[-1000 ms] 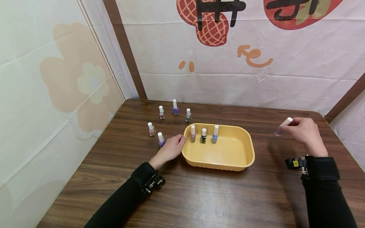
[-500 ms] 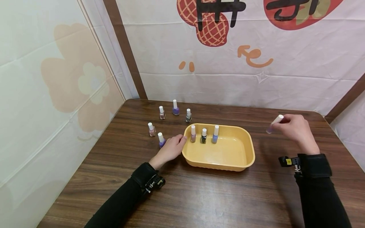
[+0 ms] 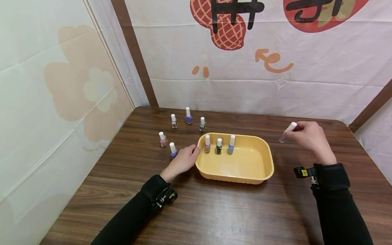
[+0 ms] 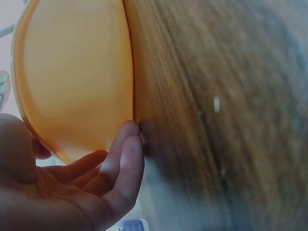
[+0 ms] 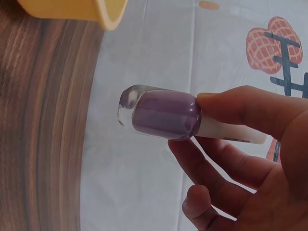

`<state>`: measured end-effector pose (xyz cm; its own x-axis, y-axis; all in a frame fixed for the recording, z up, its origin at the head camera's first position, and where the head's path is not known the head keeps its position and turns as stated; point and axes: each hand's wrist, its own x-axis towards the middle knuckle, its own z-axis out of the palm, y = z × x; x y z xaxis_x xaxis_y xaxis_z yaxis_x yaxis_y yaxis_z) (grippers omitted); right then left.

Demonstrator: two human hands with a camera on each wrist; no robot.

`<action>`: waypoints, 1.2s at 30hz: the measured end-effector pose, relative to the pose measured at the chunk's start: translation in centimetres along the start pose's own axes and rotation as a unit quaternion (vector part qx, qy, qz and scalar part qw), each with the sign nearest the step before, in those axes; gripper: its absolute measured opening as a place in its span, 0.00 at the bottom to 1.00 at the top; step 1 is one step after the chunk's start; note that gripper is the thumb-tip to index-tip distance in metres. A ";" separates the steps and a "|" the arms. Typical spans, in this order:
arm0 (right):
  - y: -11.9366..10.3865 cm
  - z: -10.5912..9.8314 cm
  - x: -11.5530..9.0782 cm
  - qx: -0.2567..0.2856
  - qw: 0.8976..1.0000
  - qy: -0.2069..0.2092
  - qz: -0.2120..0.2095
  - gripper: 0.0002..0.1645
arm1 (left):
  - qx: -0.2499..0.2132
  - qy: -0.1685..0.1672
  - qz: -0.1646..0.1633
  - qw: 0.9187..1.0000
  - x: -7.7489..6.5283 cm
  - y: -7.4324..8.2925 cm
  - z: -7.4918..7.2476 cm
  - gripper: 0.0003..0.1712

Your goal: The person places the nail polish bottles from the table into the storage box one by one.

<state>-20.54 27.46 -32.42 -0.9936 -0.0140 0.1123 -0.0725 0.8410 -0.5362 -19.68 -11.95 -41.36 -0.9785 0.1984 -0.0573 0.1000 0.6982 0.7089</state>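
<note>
Just now, in the head view, the right hand (image 3: 310,136) has carried a nail polish bottle (image 3: 288,132) nearer the yellow tray (image 3: 235,163), still outside it. In the left wrist view, the left hand's (image 4: 86,190) grip holds the tray. The right wrist view shows thumb and fingers pinching the cap (image 5: 224,129) above glossy purple polish.

Over my remote feed I see a small booth-like corner, though from here I cannot tell what building holds it. A creased white fabric sheet (image 3: 171,95), printed with red latticed shapes (image 3: 227,35), hangs behind a round-cornered, dark brown wood-grain bench (image 3: 245,211); a pale fabric sheet (image 3: 27,112) with a large peach flower (image 3: 82,75) closes the left side.
</note>
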 end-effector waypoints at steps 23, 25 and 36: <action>-2.7 1.1 0.3 0.009 1.000 -0.023 -0.015 0.16 | -0.003 0.001 -0.001 1.000 -0.1 0.1 -0.1 0.22; -2.9 1.2 0.4 0.007 1.000 -0.022 -0.018 0.15 | -0.003 0.002 -0.002 1.000 -0.1 0.1 -0.1 0.22; -4.0 2.1 0.7 0.004 0.999 -0.032 -0.031 0.13 | -0.003 0.000 -0.004 1.000 -0.1 0.1 -0.1 0.22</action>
<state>-21.14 22.99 -31.94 -0.9907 -0.0998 0.0923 -0.1339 0.8335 -0.5361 -19.57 -11.94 -41.24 -0.9792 0.1926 -0.0637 0.0905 0.6959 0.7124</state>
